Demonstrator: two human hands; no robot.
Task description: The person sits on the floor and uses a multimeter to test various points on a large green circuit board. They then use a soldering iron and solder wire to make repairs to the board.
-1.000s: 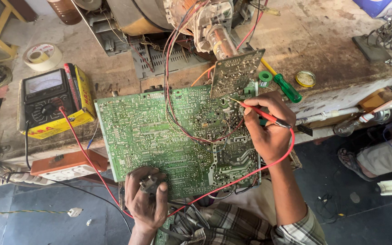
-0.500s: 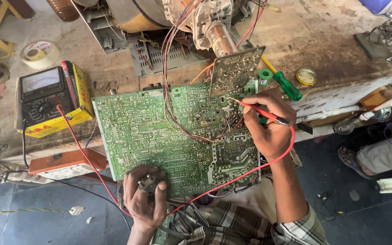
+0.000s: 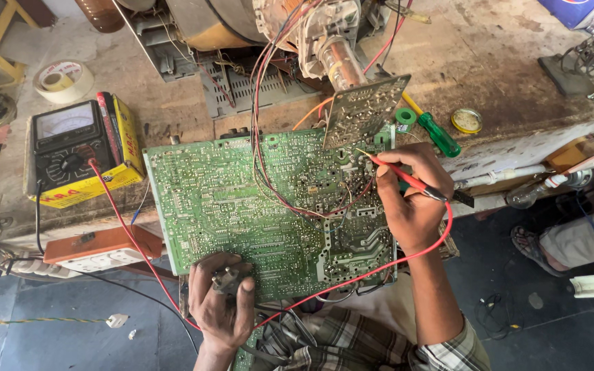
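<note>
A large green circuit board (image 3: 242,206) lies solder side up over the front edge of the workbench. My right hand (image 3: 410,199) grips a red test probe (image 3: 400,173) like a pen, its tip touching the board's upper right area. A red lead runs from the probe under the board. My left hand (image 3: 220,302) is closed on a small dark part, probably the other probe, at the board's lower edge. A smaller circuit board (image 3: 362,110) stands tilted behind, joined by red wires to a picture tube neck (image 3: 331,51).
An analogue multimeter (image 3: 63,148) rests on a yellow box at the left. A tape roll (image 3: 63,81) lies behind it, an orange power strip (image 3: 101,247) in front. A green-handled screwdriver (image 3: 438,134) and a small round tin (image 3: 466,121) lie right. Another person's sandalled foot (image 3: 537,247) shows lower right.
The view has shifted slightly. Both hands keep their places on the board, with the red probe held at the same spot.
</note>
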